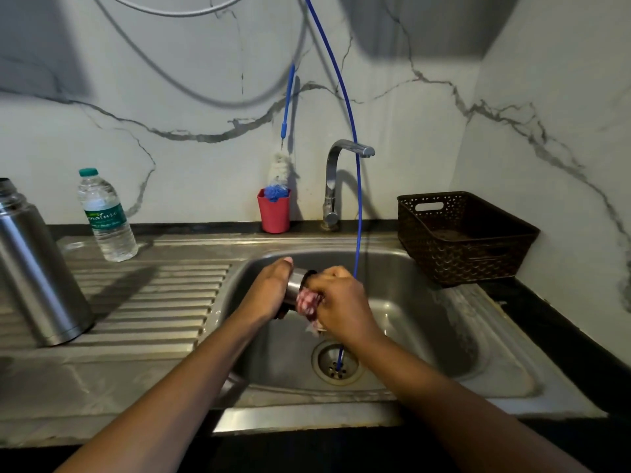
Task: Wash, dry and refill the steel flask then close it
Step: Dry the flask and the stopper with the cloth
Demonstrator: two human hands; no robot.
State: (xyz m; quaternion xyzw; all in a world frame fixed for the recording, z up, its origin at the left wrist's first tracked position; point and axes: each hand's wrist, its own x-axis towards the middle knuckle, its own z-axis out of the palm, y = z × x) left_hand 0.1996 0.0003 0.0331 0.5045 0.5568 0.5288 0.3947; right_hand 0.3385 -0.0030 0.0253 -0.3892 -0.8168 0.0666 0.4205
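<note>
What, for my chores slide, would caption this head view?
Over the sink, the left hand holds a steel cup while the right hand presses a red checked cloth against it.

Over the sink (426, 336), the left hand (269, 288) grips a steel cap (295, 285) while the right hand (341, 298) holds a red checked cloth (307, 302) against it. The steel flask (30, 268) stands on the drainboard (146, 295).
</note>
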